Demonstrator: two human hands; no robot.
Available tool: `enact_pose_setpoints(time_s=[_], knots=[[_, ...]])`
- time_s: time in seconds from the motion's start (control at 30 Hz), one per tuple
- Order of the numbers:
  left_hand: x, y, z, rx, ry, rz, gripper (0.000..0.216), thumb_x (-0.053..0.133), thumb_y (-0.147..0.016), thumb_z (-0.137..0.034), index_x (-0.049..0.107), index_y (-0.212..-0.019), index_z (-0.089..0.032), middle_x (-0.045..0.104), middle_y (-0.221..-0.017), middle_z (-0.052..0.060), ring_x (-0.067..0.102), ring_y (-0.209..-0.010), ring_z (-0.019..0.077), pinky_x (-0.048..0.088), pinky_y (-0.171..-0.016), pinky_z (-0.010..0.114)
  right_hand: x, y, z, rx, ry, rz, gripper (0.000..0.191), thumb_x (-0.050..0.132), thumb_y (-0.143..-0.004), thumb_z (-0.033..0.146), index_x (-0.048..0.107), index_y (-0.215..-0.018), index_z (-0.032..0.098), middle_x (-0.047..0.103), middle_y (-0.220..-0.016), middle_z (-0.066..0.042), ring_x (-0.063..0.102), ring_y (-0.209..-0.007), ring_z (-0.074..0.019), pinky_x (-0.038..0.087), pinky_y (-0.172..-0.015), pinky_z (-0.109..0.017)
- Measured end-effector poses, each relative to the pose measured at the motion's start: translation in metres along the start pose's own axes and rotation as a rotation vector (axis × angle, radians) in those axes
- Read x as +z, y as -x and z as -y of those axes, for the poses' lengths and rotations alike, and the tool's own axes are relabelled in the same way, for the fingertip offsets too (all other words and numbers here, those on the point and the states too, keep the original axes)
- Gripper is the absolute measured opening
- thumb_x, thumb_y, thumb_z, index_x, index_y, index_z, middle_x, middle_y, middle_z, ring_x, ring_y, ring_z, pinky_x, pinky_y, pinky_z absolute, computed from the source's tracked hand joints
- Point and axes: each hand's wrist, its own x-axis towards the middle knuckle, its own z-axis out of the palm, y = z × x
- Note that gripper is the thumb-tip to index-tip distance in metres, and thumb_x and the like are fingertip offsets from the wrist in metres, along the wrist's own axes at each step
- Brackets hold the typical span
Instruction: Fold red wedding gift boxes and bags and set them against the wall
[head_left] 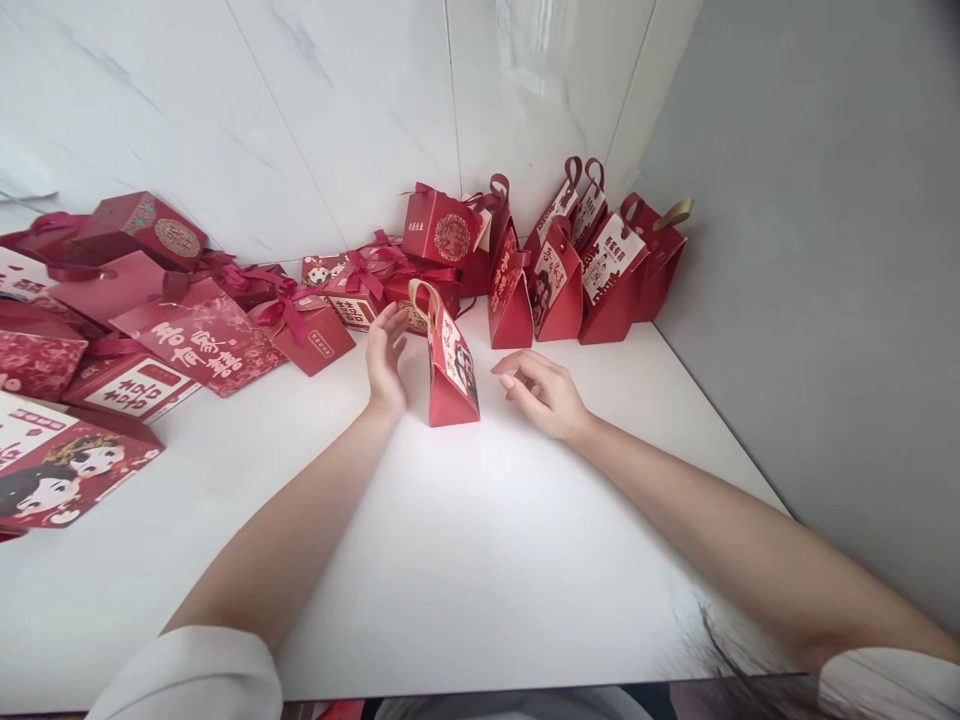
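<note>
A small red gift box [451, 375] with a tan loop handle and a printed picture on its side stands upright on the white table [450, 560]. My left hand [385, 358] is just to its left, fingers apart and slightly curved, not gripping it. My right hand [541, 390] rests on the table just to its right, fingers loosely bent and pointing at the box, holding nothing. Both hands flank the box with a small gap on each side.
Several upright red handled boxes [577, 270] stand in a row against the back wall corner. Ribboned red boxes [360, 280] and flat red boxes [202, 335] crowd the back and left of the table. A grey wall [825, 300] bounds the right side.
</note>
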Motion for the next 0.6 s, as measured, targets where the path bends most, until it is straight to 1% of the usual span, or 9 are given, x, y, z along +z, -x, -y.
enact_pose_setpoints(time_s=[0.03, 0.1, 0.17, 0.2, 0.3, 0.4, 0.47, 0.53, 0.6], knots=[[-0.002, 0.001, 0.000, 0.003, 0.028, 0.027, 0.071, 0.042, -0.089, -0.078, 0.061, -0.133, -0.027, 0.060, -0.143, 0.011, 0.050, -0.140, 0.0317, 0.035, -0.119, 0.048, 0.000, -0.001, -0.002, 0.028, -0.012, -0.029, 0.032, 0.049, -0.102, 0.050, 0.066, -0.106, 0.023, 0.070, -0.104, -0.007, 0.067, -0.073, -0.0164, 0.052, -0.063, -0.031], [-0.005, 0.007, -0.001, 0.019, 0.030, 0.167, 0.083, 0.035, -0.084, -0.088, 0.058, -0.139, -0.029, 0.059, -0.144, 0.012, 0.047, -0.144, 0.0323, 0.035, -0.119, 0.049, 0.001, -0.003, -0.004, 0.081, -0.038, -0.066, 0.032, 0.051, -0.101, 0.051, 0.065, -0.105, 0.023, 0.068, -0.105, -0.007, 0.068, -0.074, -0.0164, 0.052, -0.064, -0.031], [-0.005, 0.017, -0.002, 0.104, -0.049, 0.339, 0.099, 0.051, -0.071, -0.093, 0.046, -0.150, -0.033, 0.051, -0.153, 0.012, 0.040, -0.149, 0.0340, 0.034, -0.120, 0.050, 0.001, -0.003, -0.006, 0.107, -0.051, -0.070, 0.031, 0.052, -0.101, 0.051, 0.065, -0.105, 0.023, 0.067, -0.105, -0.007, 0.067, -0.074, -0.0164, 0.053, -0.063, -0.031], [-0.004, 0.022, -0.003, 0.157, -0.114, 0.425, 0.109, 0.064, -0.065, -0.089, 0.037, -0.156, -0.034, 0.045, -0.158, 0.013, 0.038, -0.150, 0.0356, 0.034, -0.121, 0.051, 0.002, -0.003, -0.006, 0.103, -0.053, -0.057, 0.030, 0.053, -0.101, 0.050, 0.065, -0.106, 0.022, 0.067, -0.107, -0.007, 0.067, -0.075, -0.0168, 0.053, -0.063, -0.031], [0.000, 0.031, -0.001, 0.262, -0.334, 0.641, 0.130, 0.086, -0.062, -0.064, 0.011, -0.164, -0.035, 0.031, -0.166, 0.015, 0.036, -0.151, 0.0398, 0.031, -0.122, 0.056, 0.003, -0.002, -0.006, 0.052, -0.064, 0.027, 0.029, 0.057, -0.099, 0.046, 0.062, -0.116, 0.024, 0.065, -0.120, -0.010, 0.069, -0.093, -0.0207, 0.055, -0.065, -0.031], [0.001, 0.034, 0.001, 0.307, -0.455, 0.683, 0.120, 0.083, -0.072, -0.050, 0.007, -0.164, -0.037, 0.029, -0.167, 0.013, 0.033, -0.152, 0.0400, 0.029, -0.123, 0.059, 0.004, 0.001, -0.008, 0.047, -0.074, 0.058, 0.030, 0.058, -0.099, 0.046, 0.061, -0.120, 0.025, 0.063, -0.122, -0.010, 0.068, -0.097, -0.0225, 0.059, -0.073, -0.036], [0.000, 0.036, 0.001, 0.302, -0.467, 0.660, 0.116, 0.082, -0.074, -0.049, 0.009, -0.164, -0.038, 0.029, -0.166, 0.013, 0.034, -0.151, 0.0402, 0.030, -0.123, 0.058, 0.005, 0.004, -0.013, 0.099, -0.098, 0.024, 0.032, 0.060, -0.097, 0.049, 0.061, -0.120, 0.026, 0.063, -0.122, -0.010, 0.069, -0.096, -0.0233, 0.059, -0.079, -0.040], [-0.004, 0.043, 0.000, 0.257, -0.479, 0.645, 0.119, 0.082, -0.073, -0.052, 0.009, -0.164, -0.035, 0.030, -0.165, 0.015, 0.037, -0.149, 0.0417, 0.033, -0.122, 0.057, 0.004, 0.006, -0.019, 0.190, -0.150, 0.012, 0.037, 0.061, -0.095, 0.052, 0.060, -0.122, 0.026, 0.063, -0.125, -0.011, 0.069, -0.096, -0.0242, 0.060, -0.078, -0.042], [-0.009, 0.053, -0.003, 0.180, -0.505, 0.631, 0.122, 0.082, -0.071, -0.057, 0.008, -0.165, -0.032, 0.033, -0.163, 0.018, 0.038, -0.147, 0.0433, 0.034, -0.120, 0.057, 0.004, 0.008, -0.023, 0.283, -0.186, 0.023, 0.041, 0.063, -0.093, 0.055, 0.060, -0.123, 0.026, 0.069, -0.106, -0.009, 0.070, -0.091, -0.0254, 0.059, -0.079, -0.043]])
